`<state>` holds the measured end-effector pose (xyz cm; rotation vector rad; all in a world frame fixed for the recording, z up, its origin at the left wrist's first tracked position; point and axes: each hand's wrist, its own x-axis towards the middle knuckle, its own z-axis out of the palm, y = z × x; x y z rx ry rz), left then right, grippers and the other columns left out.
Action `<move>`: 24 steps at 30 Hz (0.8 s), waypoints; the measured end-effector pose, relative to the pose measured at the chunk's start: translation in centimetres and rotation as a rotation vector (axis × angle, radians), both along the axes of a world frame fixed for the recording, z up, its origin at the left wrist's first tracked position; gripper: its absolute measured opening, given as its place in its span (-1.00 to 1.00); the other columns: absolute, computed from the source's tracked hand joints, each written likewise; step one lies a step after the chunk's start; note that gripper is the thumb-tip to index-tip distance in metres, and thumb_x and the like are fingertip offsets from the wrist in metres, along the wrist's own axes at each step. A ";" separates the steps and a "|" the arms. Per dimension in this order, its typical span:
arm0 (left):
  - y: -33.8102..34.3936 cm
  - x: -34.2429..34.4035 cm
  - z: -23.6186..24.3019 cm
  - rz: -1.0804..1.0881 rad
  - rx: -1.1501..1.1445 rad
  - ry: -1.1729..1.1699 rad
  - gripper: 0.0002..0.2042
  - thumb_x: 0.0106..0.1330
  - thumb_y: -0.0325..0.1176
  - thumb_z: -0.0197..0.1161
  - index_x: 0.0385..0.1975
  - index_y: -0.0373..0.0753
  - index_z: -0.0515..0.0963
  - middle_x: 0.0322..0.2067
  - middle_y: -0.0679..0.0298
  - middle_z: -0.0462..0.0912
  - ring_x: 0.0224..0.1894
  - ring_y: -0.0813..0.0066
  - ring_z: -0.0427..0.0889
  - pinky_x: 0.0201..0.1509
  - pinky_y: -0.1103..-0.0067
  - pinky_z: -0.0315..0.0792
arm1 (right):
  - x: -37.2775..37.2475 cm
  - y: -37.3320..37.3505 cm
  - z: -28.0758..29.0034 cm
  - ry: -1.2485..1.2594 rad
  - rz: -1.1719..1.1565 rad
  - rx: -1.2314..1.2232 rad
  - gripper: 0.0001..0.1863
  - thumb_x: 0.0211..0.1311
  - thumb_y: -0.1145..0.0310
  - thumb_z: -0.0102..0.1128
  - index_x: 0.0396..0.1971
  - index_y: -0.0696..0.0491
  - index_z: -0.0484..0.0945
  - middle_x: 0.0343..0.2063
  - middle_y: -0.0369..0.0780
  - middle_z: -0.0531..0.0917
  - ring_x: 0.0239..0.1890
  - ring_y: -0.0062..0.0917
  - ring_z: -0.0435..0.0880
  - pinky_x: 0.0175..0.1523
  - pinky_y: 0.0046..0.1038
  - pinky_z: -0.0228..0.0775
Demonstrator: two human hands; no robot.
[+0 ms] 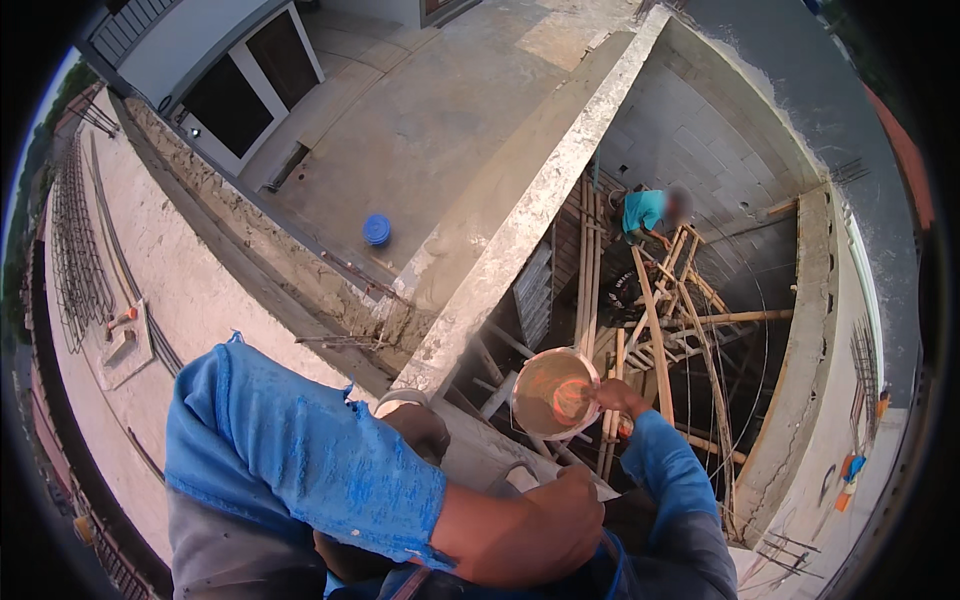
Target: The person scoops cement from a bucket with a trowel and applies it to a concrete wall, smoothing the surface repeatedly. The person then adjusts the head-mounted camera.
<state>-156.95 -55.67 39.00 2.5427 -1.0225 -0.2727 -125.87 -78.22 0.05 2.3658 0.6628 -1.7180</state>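
My right hand [622, 399] is closed on the rim of a bucket [527, 402] at its right side. The bucket is pale and smeared with grey, and a reddish-orange patch shows inside it. It hangs over the open pit beyond the wall's edge. A small orange thing [625, 427] shows just under my right hand; I cannot tell what it is. My left hand [560, 525] is curled shut close to my body, below the bucket. Its fingers are turned away, so anything in them is hidden. A torn blue sleeve [310, 440] covers my left forearm.
Below, a person in a teal shirt [643, 209] is among bamboo poles [655, 340] in the block-walled pit. A narrow concrete beam [540, 210] runs along the pit. A blue bucket [377, 230] stands on the concrete floor. Rebar mesh [78, 240] lies at far left.
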 end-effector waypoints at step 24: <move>-12.6 6.5 5.0 -0.128 0.141 -0.330 -0.63 0.38 -0.15 0.21 -0.01 -0.24 0.77 -0.06 0.09 0.78 0.02 0.07 0.73 0.14 0.15 0.48 | -3.3 -3.4 6.1 -0.254 0.328 0.053 -0.28 0.13 -0.30 0.33 -0.17 0.18 0.80 -0.11 0.10 0.80 -0.01 0.02 0.79 0.11 -0.07 0.60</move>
